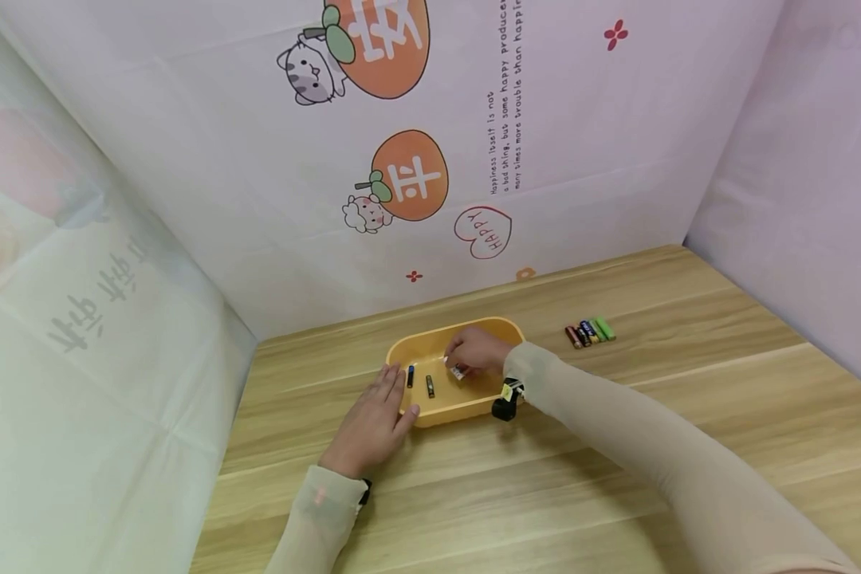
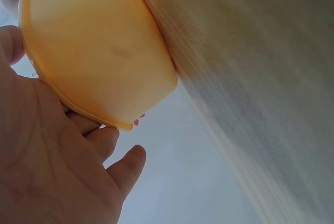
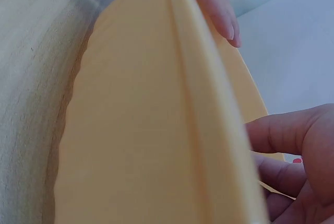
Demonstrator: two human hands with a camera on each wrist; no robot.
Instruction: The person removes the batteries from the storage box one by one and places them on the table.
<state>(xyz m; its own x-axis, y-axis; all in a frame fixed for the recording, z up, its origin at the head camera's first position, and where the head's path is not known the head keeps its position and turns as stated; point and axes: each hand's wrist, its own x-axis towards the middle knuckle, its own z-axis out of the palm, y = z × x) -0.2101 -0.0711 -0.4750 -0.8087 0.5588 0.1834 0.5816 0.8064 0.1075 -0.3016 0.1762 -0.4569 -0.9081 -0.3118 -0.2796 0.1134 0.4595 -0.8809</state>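
A shallow orange-yellow plastic basket (image 1: 452,414) stands on the wooden table. My left hand (image 1: 373,414) lies along its left end, fingers extended over the rim and thumb at the front corner. In the left wrist view, that hand's fingertips (image 2: 107,138) show beside the basket rim. My right hand (image 1: 479,351) reaches inside the basket, fingers bent downward, pinching a small white-and-dark item (image 1: 460,371). The near wall hides part of this grip in the right wrist view. On the basket floor lie a blue-and-black battery (image 1: 410,376) and a dark battery with a gold end (image 1: 430,387).
To the right of the basket, several batteries (image 1: 590,331) lie side by side in dark red, blue and green. A printed white cloth (image 1: 316,263) hangs behind the table, with more cloth at both sides. A black wrist device (image 1: 505,402) overlaps the basket's front right rim.
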